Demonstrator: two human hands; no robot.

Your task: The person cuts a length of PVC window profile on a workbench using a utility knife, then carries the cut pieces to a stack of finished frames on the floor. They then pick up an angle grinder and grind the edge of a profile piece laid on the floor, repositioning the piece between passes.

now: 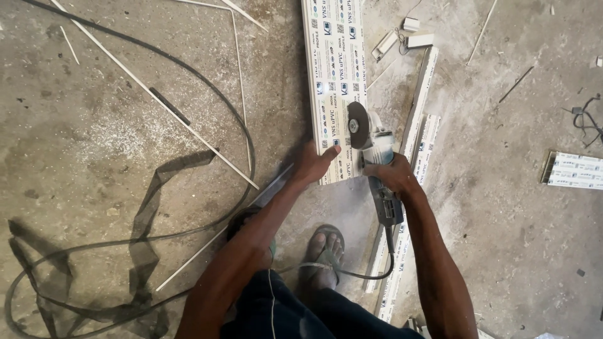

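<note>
Both hands are down at the work: the left hand [312, 164] lies flat, fingers spread, pressing on the near end of the white plastic panel [335, 81] so it cannot skid on the concrete floor [113, 125], while the right hand [391, 176] wraps tight around the body of the angle grinder [375, 157], steadying it from behind. That grip puts the grey cutting disc [357, 125] upright, edge-on to the panel, just past the left thumb, and white dust hangs around it. Closer in, a sandalled foot [325, 251] plants itself beside the panel's end, bracing the stance. From the grinder's tail the black power cable [188, 81] trails back under the arm and loops wide across the floor to the left, well clear of the disc. Right of the grinder lie more white strips [419, 119], parked alongside. Further out, small white offcuts [408, 34] sit near the panel's far stretch, and another short piece [575, 169] rests well apart on the right.
</note>
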